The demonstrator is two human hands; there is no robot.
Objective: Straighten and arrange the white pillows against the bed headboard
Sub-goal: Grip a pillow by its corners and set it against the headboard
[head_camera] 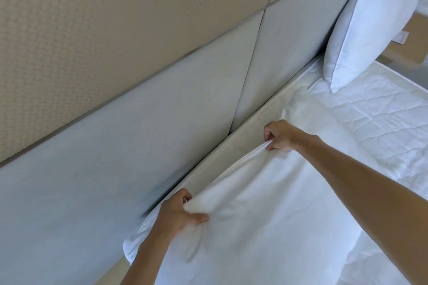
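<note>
A white pillow (266, 203) lies flat on the bed, its far edge close to the pale grey headboard (139, 141). My left hand (178, 213) pinches that far edge near its left end, bunching the fabric. My right hand (280, 135) grips the same edge further right and lifts it slightly. A second white pillow (368, 28) stands upright, leaning on the headboard at the top right.
A quilted white mattress cover (370, 118) spreads to the right of the pillow. A beige strip of the bed base (245, 136) runs between mattress and headboard. A textured beige wall panel (92, 30) rises above the headboard. A wooden surface (412, 48) shows beyond the far pillow.
</note>
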